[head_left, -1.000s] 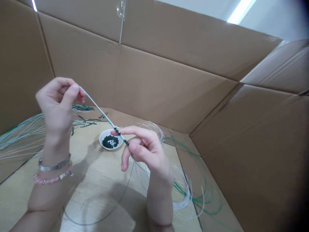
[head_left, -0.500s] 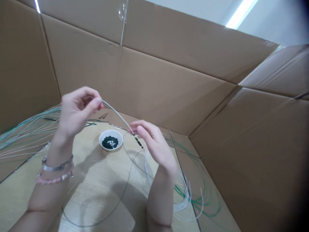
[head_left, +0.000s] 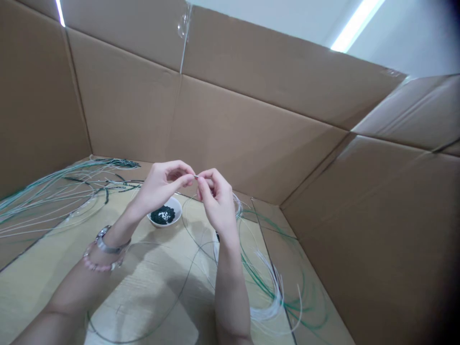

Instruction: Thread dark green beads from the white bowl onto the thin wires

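Observation:
My left hand (head_left: pixel 167 184) and my right hand (head_left: pixel 217 196) meet above the table, thumb and fingertips pinched on both. A short bit of thin white cord (head_left: pixel 196 177) bridges the small gap between them, held by both hands. My fingers hide the rest of that cord at the pinch. A few dark beads (head_left: pixel 217 236) show beside my right wrist. Behind and below my left hand stands a white bowl (head_left: pixel 177 207) with small dark green beads (head_left: pixel 162 215) and some white specks inside.
White and green cords (head_left: pixel 46 184) fan out at the left, with dark beaded strands (head_left: pixel 124 164) at the back. A coil of white and green cords (head_left: pixel 269 306) lies at the right. Cardboard walls (head_left: pixel 258 143) enclose the wooden table (head_left: pixel 151 278). A thin dark cord (head_left: pixel 179 297) loops across it.
My hands have come together. The left moved right and slightly down, the right slightly up, taking a pinch on the cord. The beaded stretch between them has dropped out of view there.

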The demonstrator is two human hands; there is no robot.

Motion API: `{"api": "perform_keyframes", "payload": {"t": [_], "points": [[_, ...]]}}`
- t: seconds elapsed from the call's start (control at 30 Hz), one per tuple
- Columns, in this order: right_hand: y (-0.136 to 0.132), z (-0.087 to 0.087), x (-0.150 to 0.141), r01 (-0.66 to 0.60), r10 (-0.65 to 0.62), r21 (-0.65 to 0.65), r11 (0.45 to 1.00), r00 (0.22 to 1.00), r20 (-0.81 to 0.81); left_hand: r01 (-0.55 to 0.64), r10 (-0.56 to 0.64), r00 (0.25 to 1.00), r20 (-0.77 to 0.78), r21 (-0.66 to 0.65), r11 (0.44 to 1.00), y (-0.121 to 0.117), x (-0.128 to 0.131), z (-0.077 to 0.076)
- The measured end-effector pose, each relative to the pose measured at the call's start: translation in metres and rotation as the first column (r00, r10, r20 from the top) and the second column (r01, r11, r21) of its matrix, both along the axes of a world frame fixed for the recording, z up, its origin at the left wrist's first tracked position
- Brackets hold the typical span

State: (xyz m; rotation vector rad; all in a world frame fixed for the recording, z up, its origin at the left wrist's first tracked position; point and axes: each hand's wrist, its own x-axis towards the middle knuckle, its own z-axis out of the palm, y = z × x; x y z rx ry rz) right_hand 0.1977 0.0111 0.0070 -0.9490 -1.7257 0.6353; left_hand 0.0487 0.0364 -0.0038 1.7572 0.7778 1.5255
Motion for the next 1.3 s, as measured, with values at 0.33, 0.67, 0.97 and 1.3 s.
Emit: {"api": "perform_keyframes", "payload": {"t": [0.33,0.67,0.97,1.3], "points": [[-0.004,0.001,0.000,0.065,-0.065,0.069,0.995,0.998,-0.002,-0.067,0.068,0.998,-0.019,0.021,0.998,-0.003,-0.003,0.003],[-0.004,0.001,-0.001,0.120,-0.121,0.114,0.986,0.993,0.003,-0.078,0.046,0.849,-0.527,-0.037,0.996,0.006,-0.014,0.003],[-0.006,0.003,0.001,0.129,-0.126,0.117,0.985,0.991,-0.033,-0.249,-0.414,0.053,-0.909,-0.413,0.876,0.062,0.007,-0.058],[-0.014,0.006,0.006,0.126,-0.121,0.128,0.984,0.991,-0.049,-0.285,-0.361,-0.078,-0.929,-0.326,0.901,0.065,0.027,-0.086]]}}
